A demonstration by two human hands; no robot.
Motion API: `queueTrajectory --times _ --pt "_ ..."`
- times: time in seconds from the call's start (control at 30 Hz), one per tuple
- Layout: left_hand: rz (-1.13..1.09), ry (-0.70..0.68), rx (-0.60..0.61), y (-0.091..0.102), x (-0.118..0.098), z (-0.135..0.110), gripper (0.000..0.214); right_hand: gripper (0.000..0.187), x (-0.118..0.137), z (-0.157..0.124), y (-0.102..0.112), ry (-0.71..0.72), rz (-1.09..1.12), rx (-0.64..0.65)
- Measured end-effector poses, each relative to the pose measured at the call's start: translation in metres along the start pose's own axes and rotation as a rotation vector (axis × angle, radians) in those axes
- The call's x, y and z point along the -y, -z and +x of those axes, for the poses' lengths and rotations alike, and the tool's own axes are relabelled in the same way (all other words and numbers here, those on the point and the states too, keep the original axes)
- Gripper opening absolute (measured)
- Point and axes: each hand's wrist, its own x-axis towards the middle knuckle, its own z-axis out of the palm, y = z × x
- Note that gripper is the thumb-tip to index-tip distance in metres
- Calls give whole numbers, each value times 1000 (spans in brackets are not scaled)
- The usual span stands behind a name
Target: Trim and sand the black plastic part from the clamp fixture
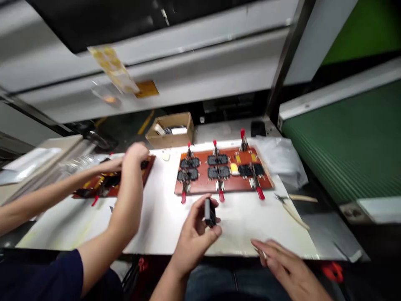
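Note:
My left hand (194, 236) holds a small black part (209, 214) upright above the white table (163, 221), just in front of a red-brown fixture board (266, 180). That board carries several black parts (217, 166) under toggle clamps with red handles (260, 193). My right hand (282, 263) lies low at the table's front edge with its fingers spread and flat. A small shiny glint shows at its fingertips; what it is cannot be made out.
At the left, a co-worker's two arms (125, 200) reach onto a second red-brown board (94, 184). A cardboard box (171, 129) stands behind. Clear plastic (282, 161) and tweezers-like tools (291, 205) lie right of the board. A green conveyor belt (341, 138) runs along the right.

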Motion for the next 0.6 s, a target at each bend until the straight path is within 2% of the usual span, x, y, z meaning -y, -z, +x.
queueTrajectory --times 0.07,0.13,0.2,0.33,0.47,0.6 --pt "-76 179 82 -12 29 -38 64 33 15 8 7 61 10 143" --pt "-57 245 94 -10 39 -54 62 34 23 18 8 97 14 166" --pt "38 247 85 0 39 -54 62 36 28 27 4 144 -8 187" --pt "204 163 119 17 24 -42 62 38 41 39 -8 284 -73 211" --pt "260 113 135 16 13 -39 61 36 51 45 -13 349 -110 203" --pt "252 137 152 11 13 -40 60 34 51 45 -13 340 -141 192"
